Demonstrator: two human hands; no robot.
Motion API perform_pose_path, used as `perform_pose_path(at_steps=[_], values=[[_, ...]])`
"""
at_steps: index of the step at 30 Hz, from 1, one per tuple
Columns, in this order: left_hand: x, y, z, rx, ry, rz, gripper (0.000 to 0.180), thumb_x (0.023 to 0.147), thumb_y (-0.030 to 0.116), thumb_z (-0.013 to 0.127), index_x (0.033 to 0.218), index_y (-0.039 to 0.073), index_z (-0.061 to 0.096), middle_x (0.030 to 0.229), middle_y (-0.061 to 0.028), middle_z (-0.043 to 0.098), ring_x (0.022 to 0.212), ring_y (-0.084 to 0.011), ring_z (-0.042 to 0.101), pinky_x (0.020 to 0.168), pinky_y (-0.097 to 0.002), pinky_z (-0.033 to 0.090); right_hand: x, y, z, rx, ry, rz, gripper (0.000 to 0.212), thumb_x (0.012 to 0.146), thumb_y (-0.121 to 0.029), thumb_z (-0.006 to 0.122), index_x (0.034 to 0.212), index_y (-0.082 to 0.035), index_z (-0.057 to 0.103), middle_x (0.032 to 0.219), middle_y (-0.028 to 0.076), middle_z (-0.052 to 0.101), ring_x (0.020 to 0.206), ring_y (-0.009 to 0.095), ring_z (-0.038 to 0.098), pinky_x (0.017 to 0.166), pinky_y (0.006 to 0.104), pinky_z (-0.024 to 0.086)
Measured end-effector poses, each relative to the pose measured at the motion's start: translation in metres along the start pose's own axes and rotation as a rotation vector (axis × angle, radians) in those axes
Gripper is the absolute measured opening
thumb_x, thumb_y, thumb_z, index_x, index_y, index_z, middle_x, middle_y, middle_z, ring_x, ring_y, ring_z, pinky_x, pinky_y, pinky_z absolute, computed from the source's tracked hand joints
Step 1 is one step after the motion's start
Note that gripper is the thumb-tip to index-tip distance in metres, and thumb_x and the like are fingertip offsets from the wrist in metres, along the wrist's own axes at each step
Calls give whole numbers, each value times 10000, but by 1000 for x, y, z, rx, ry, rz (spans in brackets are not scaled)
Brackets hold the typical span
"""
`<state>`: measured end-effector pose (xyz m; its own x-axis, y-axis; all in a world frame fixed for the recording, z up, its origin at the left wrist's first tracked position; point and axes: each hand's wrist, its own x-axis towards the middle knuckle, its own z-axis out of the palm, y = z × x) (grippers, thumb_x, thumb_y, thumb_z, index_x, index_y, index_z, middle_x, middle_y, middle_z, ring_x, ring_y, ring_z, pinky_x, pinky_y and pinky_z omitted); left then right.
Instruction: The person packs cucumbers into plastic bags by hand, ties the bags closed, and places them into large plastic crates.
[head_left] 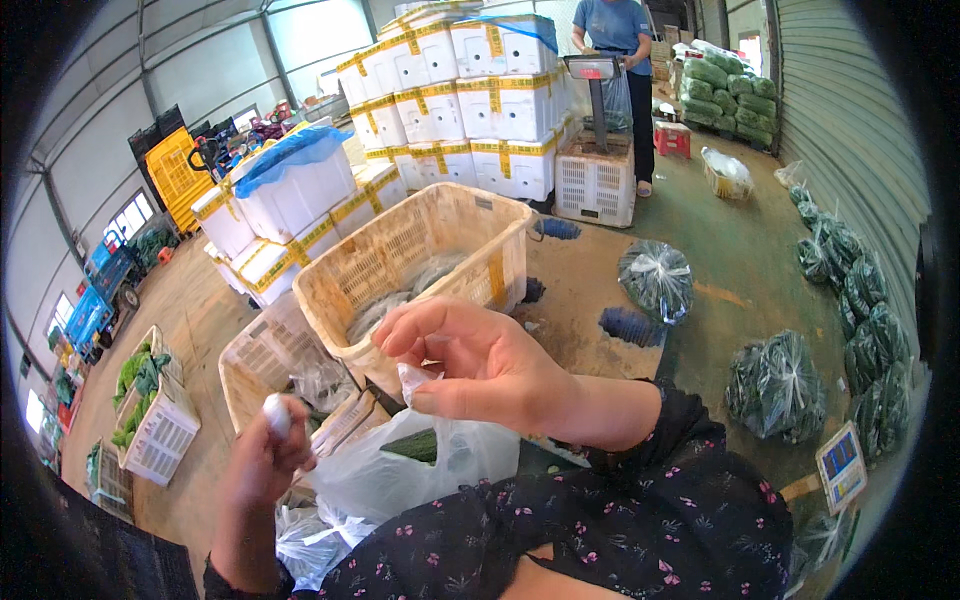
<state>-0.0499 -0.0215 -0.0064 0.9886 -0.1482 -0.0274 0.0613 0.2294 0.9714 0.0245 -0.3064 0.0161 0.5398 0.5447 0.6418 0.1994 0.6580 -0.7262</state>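
Half curled, my right hand (495, 365) pinches a translucent white plastic bag (475, 452); just below it lies a dark-green vegetable (412, 446), axis roughly sideways. My blurred left hand (272, 455) curls farther left, grip unclear.

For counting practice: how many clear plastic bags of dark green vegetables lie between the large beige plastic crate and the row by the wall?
2: one bag right of the crate, another bag nearer, right of the black floral sleeve. Others may be hidden.
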Motion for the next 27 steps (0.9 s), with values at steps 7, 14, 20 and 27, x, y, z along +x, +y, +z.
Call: perform_pose_path(at_steps=[7,14,20,27], values=[[32,-27,7,591,-462,56,645,682,157,694,1228,23,379,1022,-68,453,923,-180,444,796,-318,365,28,24,38,-440,-338,71,265,732,68,498,971,-32,552,1049,95,497,1001,168,479,821,275,392],[49,-75,2,705,-433,516,256,843,191,554,1060,58,519,912,-73,509,869,-161,493,738,-284,419,68,81,64,-903,-523,-250,275,731,-30,576,1005,-59,572,1004,127,535,954,274,539,833,352,448],[36,-33,4,75,-459,-195,487,920,498,283,928,87,544,517,57,254,424,-65,167,406,-212,136,58,66,23,-1082,-390,239,248,748,-134,646,972,-45,587,827,94,578,751,257,576,654,309,460],[41,-32,-2,62,-410,-227,471,911,474,367,856,68,600,591,-11,501,489,-75,390,457,-216,308,32,74,30,-1135,-268,-181,150,695,-92,696,803,-44,604,705,72,558,606,225,543,578,302,437]])
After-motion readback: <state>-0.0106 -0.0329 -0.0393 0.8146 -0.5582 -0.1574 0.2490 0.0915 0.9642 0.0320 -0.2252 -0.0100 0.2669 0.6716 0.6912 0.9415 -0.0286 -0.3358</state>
